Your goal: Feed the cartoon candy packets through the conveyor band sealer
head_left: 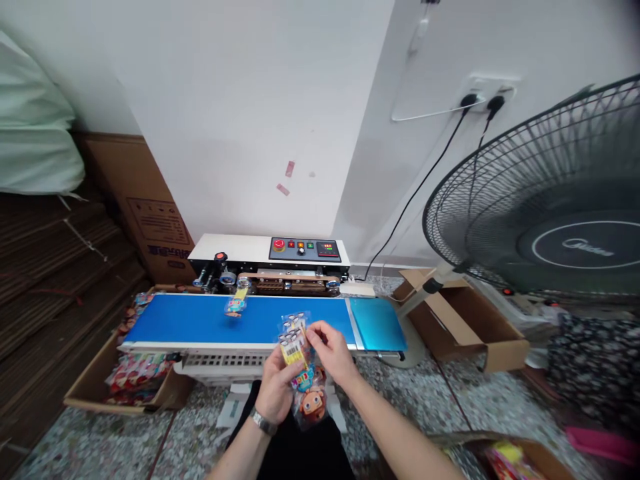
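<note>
My left hand (pixel 278 383), with a metal watch on the wrist, is closed on several clear printed packets (pixel 311 400) with a cartoon face at their lower end. The packets hang over my lap, in front of the blue belt (pixel 190 320). My right hand (pixel 330 347) pinches the upper right edge of the same packets. Another packet (pixel 236 304) lies on the belt to the left, its yellow top at the rollers of the sealing machine (pixel 235 247). The machine's panel has a red button and a lit display.
An open carton (pixel 80 393) with packets stands at the lower left, another (pixel 545 457) at the lower right. An open brown box (pixel 450 320) and a large fan (pixel 540 193) are on the right. Stacked cardboard (pixel 60 267) lies left. Black cables run down the wall.
</note>
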Available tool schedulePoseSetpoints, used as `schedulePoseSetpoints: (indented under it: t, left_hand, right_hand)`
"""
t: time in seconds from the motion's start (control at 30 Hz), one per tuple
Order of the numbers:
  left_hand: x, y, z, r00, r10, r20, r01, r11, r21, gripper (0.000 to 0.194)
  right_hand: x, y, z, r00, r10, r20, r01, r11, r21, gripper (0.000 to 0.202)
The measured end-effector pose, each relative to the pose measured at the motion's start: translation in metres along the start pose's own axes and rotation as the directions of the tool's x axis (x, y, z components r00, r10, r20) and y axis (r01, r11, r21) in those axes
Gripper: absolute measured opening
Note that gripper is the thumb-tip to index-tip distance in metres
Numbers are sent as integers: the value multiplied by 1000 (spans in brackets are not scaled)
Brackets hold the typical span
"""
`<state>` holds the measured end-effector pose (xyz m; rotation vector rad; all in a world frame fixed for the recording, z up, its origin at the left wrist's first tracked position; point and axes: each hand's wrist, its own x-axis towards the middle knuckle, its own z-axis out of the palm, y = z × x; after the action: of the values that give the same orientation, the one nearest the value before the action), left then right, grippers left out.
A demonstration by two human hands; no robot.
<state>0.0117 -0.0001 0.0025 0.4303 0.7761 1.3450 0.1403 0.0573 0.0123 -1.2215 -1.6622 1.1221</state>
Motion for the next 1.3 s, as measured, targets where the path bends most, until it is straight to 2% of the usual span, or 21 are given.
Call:
schedulePoseSetpoints:
  t: [0.3, 0.43, 0.53, 0.67, 0.73, 0.83, 0.9, 1.0, 1.13, 1.17, 1.23, 1.27, 1.3]
  left_hand:
    - [4, 1, 2, 998, 41, -55, -40, 999, 12, 40]
    - [5, -1, 3, 995, 45, -84, -44, 999, 17, 38]
    - [6, -1, 1, 995, 29, -98, -28, 1000, 13, 38]
    - [5, -1, -5, 992, 3, -129, -2, 1000, 10, 39]
    - [4, -1, -9, 989, -7, -146, 8, 1000, 9, 41]
    - [2, 1, -11, 988, -25, -155, 26, 1000, 4, 43]
    - [1, 2, -10, 989, -35, -146, 36, 999, 6, 43]
    - [0, 4, -7, 991, -36, -126, 39, 999, 20, 40]
    - [1, 5, -4, 993, -11, -122, 18, 998, 60, 39]
    - [1, 5, -4, 993, -4, -114, 13, 997, 74, 39]
    - [2, 5, -5, 996, 6, -91, 4, 994, 109, 38]
    - [3, 5, -6, 997, 12, -78, -2, 992, 127, 37]
    - [3, 5, -6, 998, 21, -65, -11, 990, 144, 37]
  right_hand:
    - [-3, 2, 2, 995, 83, -52, -69, 972, 225, 22]
    - [-3, 5, 4, 981, 129, -148, -73, 939, 337, 23]
    - [2, 16, -3, 951, 166, -261, -63, 930, 363, 24]
    - [19, 43, -33, 868, 159, -471, -73, 978, 196, 29]
    - [30, 58, -55, 828, 146, -542, -164, 986, 15, 31]
    - [48, 77, -85, 782, 154, -603, -338, 919, -204, 31]
    - [60, 85, -95, 772, 169, -613, -395, 882, -255, 28]
    - [76, 87, -95, 794, 184, -579, -415, 861, -295, 22]
    - [81, 69, -72, 858, 158, -489, -358, 866, -349, 24]
    - [78, 60, -65, 892, 118, -436, -289, 891, -351, 28]
    - [65, 35, -52, 968, -25, -248, -54, 951, -305, 36]
    - [56, 20, -47, 988, -110, -110, 82, 969, -232, 36]
    - [48, 6, -42, 980, -197, 23, 198, 964, -179, 35]
